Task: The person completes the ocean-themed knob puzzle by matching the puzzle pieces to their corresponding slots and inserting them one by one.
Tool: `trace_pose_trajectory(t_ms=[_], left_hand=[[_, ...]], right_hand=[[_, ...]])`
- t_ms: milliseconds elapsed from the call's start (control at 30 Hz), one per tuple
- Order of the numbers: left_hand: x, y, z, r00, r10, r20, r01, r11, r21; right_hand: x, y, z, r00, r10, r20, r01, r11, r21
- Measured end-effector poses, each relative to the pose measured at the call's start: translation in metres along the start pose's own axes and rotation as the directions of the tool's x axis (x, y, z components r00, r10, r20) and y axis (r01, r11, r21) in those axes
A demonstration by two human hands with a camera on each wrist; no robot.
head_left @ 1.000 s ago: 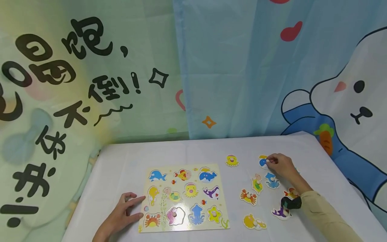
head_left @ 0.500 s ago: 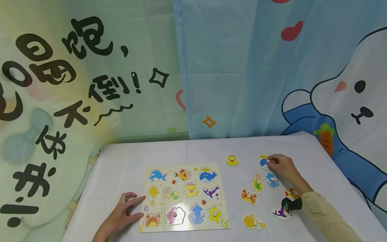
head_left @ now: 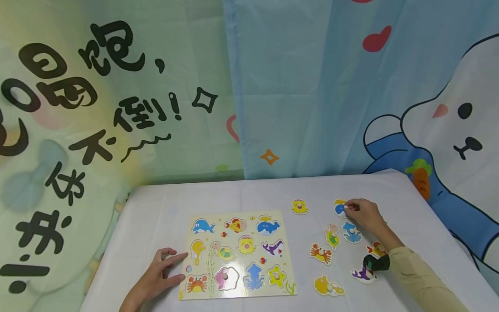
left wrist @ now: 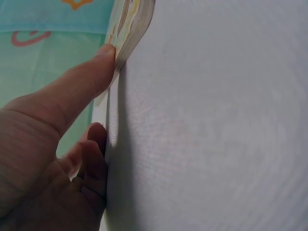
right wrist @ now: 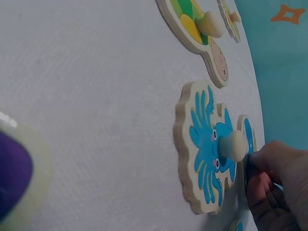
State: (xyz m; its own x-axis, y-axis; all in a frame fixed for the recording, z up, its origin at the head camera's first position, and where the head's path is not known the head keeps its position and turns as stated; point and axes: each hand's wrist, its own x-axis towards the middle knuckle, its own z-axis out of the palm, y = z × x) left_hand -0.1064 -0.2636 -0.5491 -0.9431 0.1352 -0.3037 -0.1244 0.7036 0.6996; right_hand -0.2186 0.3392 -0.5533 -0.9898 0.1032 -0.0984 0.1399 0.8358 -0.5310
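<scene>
The right hand (head_left: 364, 213) is pinching the whale piece (head_left: 339, 211) on the white cloth (head_left: 175, 203); its knob is being hidden. Loosely extended, the left hand (head_left: 157, 273) is touching the puzzle board's (head_left: 220, 221) edge, probably steadying it. A starfish (head_left: 277, 276) and pink figure (head_left: 223, 279) are apparently occupying recesses.

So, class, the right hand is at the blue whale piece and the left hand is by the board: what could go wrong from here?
The right hand might knock the blue squid piece, which lies close to the blue whale piece with its knob sticking up. The left hand only touches the edge of the board, so a nudge could shift it.
</scene>
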Motion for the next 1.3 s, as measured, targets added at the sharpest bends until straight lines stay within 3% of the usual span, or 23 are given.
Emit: trace_pose_trajectory(t_ms=[233, 533, 700, 933, 1033, 1300], left_hand=[[-0.001, -0.001, 0.001, 1.000, 0.026, 0.009, -0.026, 1.000, -0.009], [-0.001, 0.000, 0.001, 1.000, 0.023, 0.013, -0.023, 1.000, -0.005], [-0.002, 0.001, 0.000, 1.000, 0.013, 0.000, -0.013, 1.000, -0.007], [0.001, -0.001, -0.001, 0.999, 0.044, 0.013, -0.044, 0.999, -0.005], [0.001, -0.001, 0.000, 0.999, 0.033, 0.011, -0.033, 0.999, -0.008], [-0.001, -0.001, 0.000, 1.000, 0.028, 0.010, -0.028, 1.000, -0.013]], right_hand=[[0.000, 0.002, 0.000, 1.000, -0.011, 0.000, 0.011, 1.000, -0.015], [-0.006, -0.007, -0.006, 0.993, -0.098, -0.058, 0.096, 0.995, -0.040], [-0.014, -0.034, -0.006, 0.982, -0.178, -0.069, 0.177, 0.984, -0.013], [-0.025, -0.077, 0.005, 0.957, -0.283, -0.064, 0.285, 0.958, 0.019], [-0.030, -0.095, 0.013, 0.950, -0.307, -0.053, 0.309, 0.950, 0.041], [-0.044, -0.144, 0.044, 0.910, -0.412, -0.045, 0.415, 0.908, 0.067]])
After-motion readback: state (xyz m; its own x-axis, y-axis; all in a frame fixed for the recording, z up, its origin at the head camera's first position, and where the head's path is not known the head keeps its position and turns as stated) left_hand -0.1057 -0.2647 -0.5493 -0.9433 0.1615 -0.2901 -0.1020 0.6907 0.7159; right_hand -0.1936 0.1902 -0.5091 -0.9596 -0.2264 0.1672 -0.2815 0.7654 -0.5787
